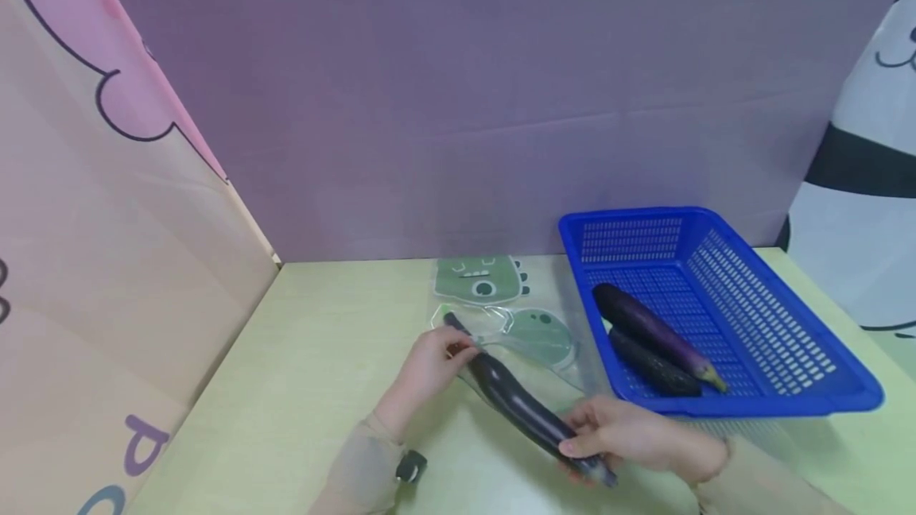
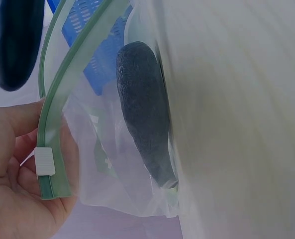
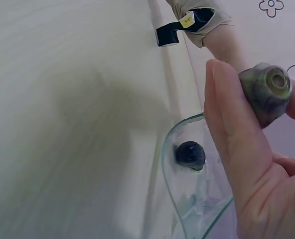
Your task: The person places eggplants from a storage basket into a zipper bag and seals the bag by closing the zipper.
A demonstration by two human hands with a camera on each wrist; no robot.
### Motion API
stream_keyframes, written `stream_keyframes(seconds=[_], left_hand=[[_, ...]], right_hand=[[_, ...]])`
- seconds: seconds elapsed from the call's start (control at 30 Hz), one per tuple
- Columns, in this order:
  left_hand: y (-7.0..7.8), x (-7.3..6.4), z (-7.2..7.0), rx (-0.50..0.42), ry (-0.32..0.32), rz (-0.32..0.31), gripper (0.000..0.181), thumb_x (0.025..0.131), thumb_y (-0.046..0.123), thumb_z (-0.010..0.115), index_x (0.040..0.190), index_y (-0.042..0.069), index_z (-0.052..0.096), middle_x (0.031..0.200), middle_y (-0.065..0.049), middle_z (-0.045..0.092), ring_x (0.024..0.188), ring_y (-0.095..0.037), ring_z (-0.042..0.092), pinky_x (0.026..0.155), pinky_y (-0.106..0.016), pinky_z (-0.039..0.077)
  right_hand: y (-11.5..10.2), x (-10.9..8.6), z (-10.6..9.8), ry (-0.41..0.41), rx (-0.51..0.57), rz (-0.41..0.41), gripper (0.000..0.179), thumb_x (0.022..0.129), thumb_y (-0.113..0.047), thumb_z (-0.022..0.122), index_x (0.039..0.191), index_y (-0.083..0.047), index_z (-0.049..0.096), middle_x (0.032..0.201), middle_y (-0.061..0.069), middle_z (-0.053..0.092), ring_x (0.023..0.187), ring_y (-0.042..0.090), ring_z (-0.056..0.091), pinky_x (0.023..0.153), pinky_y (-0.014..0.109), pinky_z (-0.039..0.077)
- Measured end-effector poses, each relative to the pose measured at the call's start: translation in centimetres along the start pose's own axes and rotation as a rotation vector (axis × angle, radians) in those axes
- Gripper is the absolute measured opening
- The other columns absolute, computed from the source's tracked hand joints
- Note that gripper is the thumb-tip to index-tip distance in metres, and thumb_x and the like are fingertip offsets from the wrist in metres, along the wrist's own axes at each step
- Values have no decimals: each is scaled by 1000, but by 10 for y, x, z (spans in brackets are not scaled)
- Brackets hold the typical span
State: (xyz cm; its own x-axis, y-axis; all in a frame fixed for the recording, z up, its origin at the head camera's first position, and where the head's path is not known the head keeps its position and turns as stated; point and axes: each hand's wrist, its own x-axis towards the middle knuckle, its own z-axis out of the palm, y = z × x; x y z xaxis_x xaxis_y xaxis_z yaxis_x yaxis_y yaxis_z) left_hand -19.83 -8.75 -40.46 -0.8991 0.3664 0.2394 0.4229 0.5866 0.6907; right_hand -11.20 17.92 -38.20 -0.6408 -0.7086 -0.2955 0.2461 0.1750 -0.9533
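My right hand [image 1: 630, 434] grips a long dark eggplant [image 1: 518, 404] near its stem end, and the eggplant slants up and left toward my left hand [image 1: 429, 364]. With finger and thumb, the left hand pinches the green zip edge of a clear bag [image 2: 75, 59], beside its white slider [image 2: 45, 161]. The bag's mouth stands apart, and a dark, rough-skinned vegetable [image 2: 142, 112] lies inside. In the left wrist view, the eggplant's rounded tip [image 2: 15, 50] hangs outside the bag near the zip edge. Its stem end [image 3: 267, 94] shows above my right fingers in the right wrist view.
A blue plastic basket [image 1: 751, 405] stands to the right, holding a purple eggplant [image 1: 647, 328] and a dark green, bumpy vegetable [image 1: 653, 365]. Green cartoon prints [image 1: 540, 336] show on the bag area. A purple panel [image 1: 458, 141] rises behind the pale table [image 1: 322, 324].
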Motion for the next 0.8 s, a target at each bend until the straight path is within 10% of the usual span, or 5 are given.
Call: stream_keyframes(seconds=[0.3,0.8], left_hand=[[1,-1,-1,-1,-5,13,8,85,9,66,92,5,70,87,-5,67,77,-14,60,68,-18,50],[1,0,-1,-17,-9,-5,9,85,9,66,93,3,69,87,-6,66,76,-13,59,65,-17,49]], right_hand=[[10,0,-1,-14,76,-32,40,94,-16,56,105,23,50,80,0,68,68,6,63,59,19,52],[23,12,-5,0,195,-32,19,95,-16,53,95,0,62,78,0,70,65,5,64,59,16,52]])
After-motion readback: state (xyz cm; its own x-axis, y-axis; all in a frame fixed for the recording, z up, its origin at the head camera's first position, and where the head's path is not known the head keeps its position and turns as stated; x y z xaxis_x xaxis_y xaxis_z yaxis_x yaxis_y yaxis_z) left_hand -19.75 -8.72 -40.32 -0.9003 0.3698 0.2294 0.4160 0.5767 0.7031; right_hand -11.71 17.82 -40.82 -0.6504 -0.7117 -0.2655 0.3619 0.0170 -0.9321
